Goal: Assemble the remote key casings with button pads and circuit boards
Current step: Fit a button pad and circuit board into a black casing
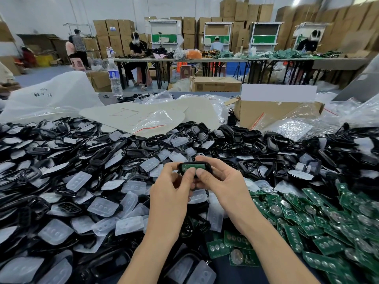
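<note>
Head view: left hand (171,187) and right hand (220,179) hold the black casing (191,168), thumbs pushing its green board (194,167) snug.

A dark counter (227,272) is nearly buried. Black casings (61,152) heap across its left and middle, with clear pads (102,207) scattered over and among them. Green boards (328,232) pile at the near right. Farther back lie pale card sheets (143,117), crumpled plastic bags (51,99), an open cardboard box (276,113) at the right and an upright water bottle (114,78) near the far edge.
</note>
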A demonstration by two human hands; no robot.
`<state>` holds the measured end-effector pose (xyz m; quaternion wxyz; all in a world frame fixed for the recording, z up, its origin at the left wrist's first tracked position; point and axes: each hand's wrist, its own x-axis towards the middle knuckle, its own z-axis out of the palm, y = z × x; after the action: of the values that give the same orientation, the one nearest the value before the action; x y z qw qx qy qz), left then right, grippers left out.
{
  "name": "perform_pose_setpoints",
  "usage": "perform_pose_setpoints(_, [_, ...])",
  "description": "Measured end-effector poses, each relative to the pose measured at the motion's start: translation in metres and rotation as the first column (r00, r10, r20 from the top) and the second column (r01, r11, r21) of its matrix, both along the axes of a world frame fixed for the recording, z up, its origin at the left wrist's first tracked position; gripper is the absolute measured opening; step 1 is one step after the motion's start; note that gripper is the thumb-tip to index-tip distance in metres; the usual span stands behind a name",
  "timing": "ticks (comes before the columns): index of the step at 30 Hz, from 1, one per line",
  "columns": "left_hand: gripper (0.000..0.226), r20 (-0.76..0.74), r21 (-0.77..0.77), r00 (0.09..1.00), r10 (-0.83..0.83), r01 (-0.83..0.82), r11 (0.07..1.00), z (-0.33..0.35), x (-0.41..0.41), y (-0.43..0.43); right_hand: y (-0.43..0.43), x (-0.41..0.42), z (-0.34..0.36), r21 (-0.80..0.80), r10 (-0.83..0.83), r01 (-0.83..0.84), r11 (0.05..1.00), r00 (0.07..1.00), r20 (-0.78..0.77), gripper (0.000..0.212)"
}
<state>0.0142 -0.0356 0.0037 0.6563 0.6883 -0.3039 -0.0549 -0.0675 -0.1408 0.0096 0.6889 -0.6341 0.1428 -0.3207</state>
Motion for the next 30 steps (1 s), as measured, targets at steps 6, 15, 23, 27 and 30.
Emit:
perform_pose_setpoints(6, [0.007,0.053,-0.01,0.995,-0.081,0.082,0.997,0.003,-0.004,-0.001,-0.007,-0.003,0.0,0.095,-0.006,0.0,0.995,0.998,0.058,0.022])
perform_pose_setpoints(15, [0.013,0.204,0.112,0.976,-0.08,0.058,0.992,-0.002,-0.006,0.003,-0.042,-0.027,0.014,0.701,-0.351,0.039,0.712,0.884,0.308,0.041])
perform_pose_setpoints(23, [0.019,0.249,0.391,0.924,-0.289,0.177,0.903,0.015,-0.006,-0.026,-0.066,-0.046,0.015,0.806,-0.473,-0.045,0.59,0.79,0.39,0.038])
perform_pose_setpoints(27, [0.02,0.298,0.592,0.834,-0.465,0.22,0.775,0.041,-0.004,-0.042,-0.07,-0.046,0.017,0.805,-0.48,-0.057,0.59,0.777,0.407,0.02])
perform_pose_setpoints(30, [0.013,0.277,0.689,0.737,-0.616,0.294,0.662,0.051,-0.01,-0.039,-0.069,-0.045,0.016,0.806,-0.49,-0.038,0.591,0.776,0.396,0.02])
